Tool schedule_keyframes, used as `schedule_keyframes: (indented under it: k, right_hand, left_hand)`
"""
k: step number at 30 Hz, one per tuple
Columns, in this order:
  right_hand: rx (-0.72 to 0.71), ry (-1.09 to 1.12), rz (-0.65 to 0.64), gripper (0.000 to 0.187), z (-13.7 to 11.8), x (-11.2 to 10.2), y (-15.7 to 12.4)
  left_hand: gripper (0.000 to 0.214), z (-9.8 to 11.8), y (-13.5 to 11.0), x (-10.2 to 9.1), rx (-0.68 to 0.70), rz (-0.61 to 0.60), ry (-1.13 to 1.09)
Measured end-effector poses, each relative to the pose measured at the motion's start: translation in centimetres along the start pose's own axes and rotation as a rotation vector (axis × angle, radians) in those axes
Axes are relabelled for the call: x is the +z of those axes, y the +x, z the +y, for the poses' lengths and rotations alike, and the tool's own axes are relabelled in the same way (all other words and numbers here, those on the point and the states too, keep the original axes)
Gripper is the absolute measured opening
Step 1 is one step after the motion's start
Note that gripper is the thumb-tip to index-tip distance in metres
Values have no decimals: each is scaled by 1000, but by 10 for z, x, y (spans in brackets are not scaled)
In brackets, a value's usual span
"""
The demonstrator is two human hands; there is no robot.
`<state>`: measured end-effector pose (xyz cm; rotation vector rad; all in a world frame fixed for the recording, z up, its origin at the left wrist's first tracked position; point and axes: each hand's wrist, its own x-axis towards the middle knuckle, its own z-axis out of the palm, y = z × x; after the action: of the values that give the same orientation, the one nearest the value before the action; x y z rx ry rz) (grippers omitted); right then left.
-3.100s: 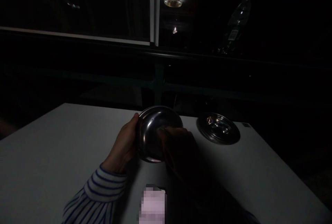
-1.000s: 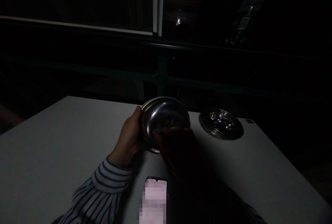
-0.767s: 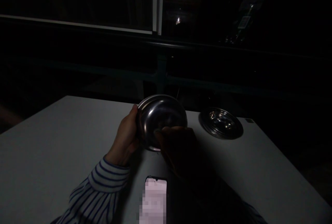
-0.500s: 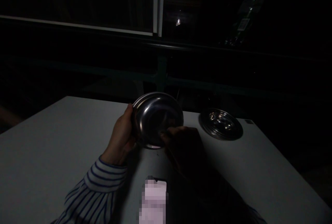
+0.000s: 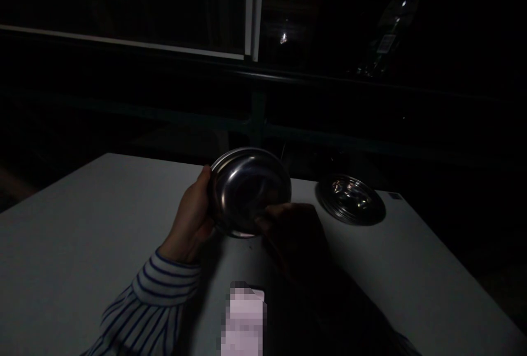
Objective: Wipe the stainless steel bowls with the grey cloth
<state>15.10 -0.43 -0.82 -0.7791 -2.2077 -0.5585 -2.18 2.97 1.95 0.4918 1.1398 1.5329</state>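
My left hand (image 5: 191, 213) grips a shiny round metal plate (image 5: 234, 185) by its left edge. The thumb lies at the rim, and the other fingers are mostly behind it. Tilted toward me, the plate is held above the white table (image 5: 102, 235). My right hand (image 5: 292, 229) is in deep shadow, its fingers curled and drawn together against the plate's lower right surface. Whether anything is between those fingers is too dark to make out. Off to the right, a stack of similar metal plates (image 5: 352, 199) lies on the table.
A phone (image 5: 245, 323) with a lit, blurred screen lies on the table close to me. Beyond the far table edge are a dark rail (image 5: 267, 74) and a window frame (image 5: 252, 15). A clear plastic bottle (image 5: 395, 15) appears at the upper right.
The view has shifted very slightly. Both hands stay on the plate in nearly the same place, with the right fingers barely moved on its surface.
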Motion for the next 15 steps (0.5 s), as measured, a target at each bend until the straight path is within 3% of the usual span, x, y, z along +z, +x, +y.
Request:
schedule_keyframes:
  k: [15]
  right_hand:
    - [-39, 1, -24, 21, 7, -5, -2]
  left_hand:
    - [30, 1, 0, -1, 6, 6, 28]
